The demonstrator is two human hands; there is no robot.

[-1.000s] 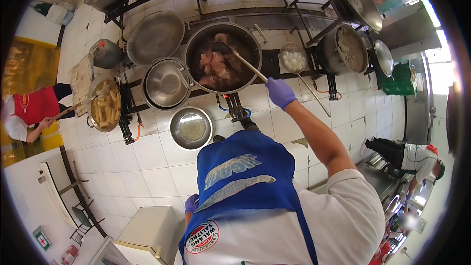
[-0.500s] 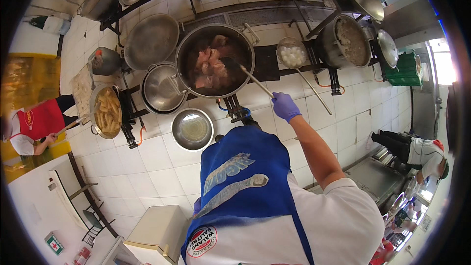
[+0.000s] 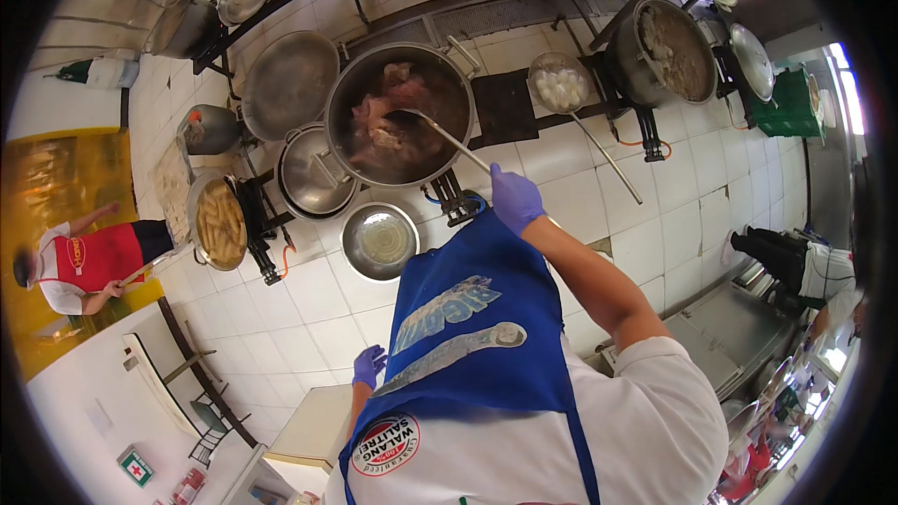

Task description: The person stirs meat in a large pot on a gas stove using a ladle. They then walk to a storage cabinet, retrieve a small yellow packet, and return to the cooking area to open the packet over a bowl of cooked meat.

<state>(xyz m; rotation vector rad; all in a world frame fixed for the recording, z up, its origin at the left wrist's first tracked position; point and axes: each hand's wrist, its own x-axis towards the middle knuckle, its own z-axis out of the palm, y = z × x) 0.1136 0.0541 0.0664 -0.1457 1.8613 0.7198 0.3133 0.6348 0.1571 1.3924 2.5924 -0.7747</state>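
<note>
My right hand (image 3: pixel 515 199), in a purple glove, is closed around the handle of a long metal ladle (image 3: pixel 456 143). The ladle's head is partly sunk among chunks of raw-looking pinkish meat (image 3: pixel 388 112) in dark liquid, so its shape is partly hidden. A large metal pot (image 3: pixel 469 122) holds the meat, on a burner in front of me. Away from the pot, my left hand (image 3: pixel 369 365), also purple-gloved, hangs beside my blue apron (image 3: pixel 458 309) with fingers apart and nothing in it.
A metal basin (image 3: pixel 382 241) of liquid sits below the pot. Nearby are a strainer (image 3: pixel 603 154) holding white balls, a pot of pale food (image 3: pixel 675 51) and a pan of yellowish pieces (image 3: pixel 221 223). A person in a red apron (image 3: pixel 82 262) works at left; others are at right.
My right hand has moved left and nearer my body; the ladle's head has shifted left through the meat. My left hand has come out from beside the apron into fuller view.
</note>
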